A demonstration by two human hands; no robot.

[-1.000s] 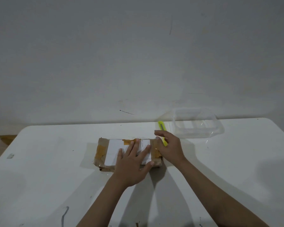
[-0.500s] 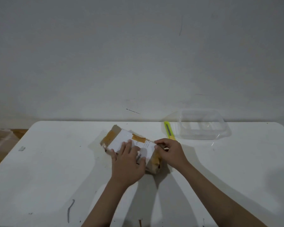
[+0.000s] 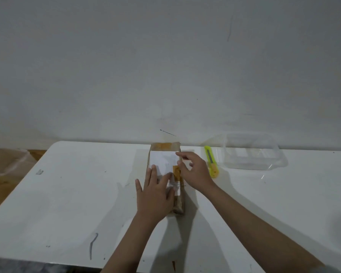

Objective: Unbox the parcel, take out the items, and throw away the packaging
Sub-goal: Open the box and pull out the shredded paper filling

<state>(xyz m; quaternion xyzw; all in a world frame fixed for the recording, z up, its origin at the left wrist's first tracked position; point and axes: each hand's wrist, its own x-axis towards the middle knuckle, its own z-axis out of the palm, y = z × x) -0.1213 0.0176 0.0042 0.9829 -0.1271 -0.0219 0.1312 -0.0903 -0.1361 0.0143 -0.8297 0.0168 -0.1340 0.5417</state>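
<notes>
Head view: While only one camera is given, everything below is read from it, looking forward and down across the white table (image 3: 71,194).
Parcel: A brown, taped cardboard parcel (image 3: 166,148) is laid flat near the middle of the table, with its long axis running from near to far; a white shipping label (image 3: 161,160) is stuck over the far half of its top face.
Left hand: The left hand (image 3: 156,196) is spread flat on the near half of the parcel, fingers straight and pointing away, so the parcel is pressed down and nothing is gripped.
Right hand: The right hand (image 3: 195,170) is held at the parcel's right edge toward the far end, fingers loosely bent, forefinger stretched onto the label; whether anything is pinched cannot be told, and nothing is seen held.
Utility knife: A yellow-green utility knife (image 3: 211,161) is lying on the table just beside the right hand, on its right, with its long axis also near to far and roughly parallel to the parcel.
Clear container: A clear plastic container (image 3: 252,152) is set farther right, near the far edge, apart from the knife.
Deciding relation: The knife is judged to be far nearer to the right hand than to the left, so a short reach to the right is all that would be called for, while the parcel is kept pinned by the left.
Progress: The tape appears uncut and the parcel unopened, so the task is judged to be at its start.
</notes>
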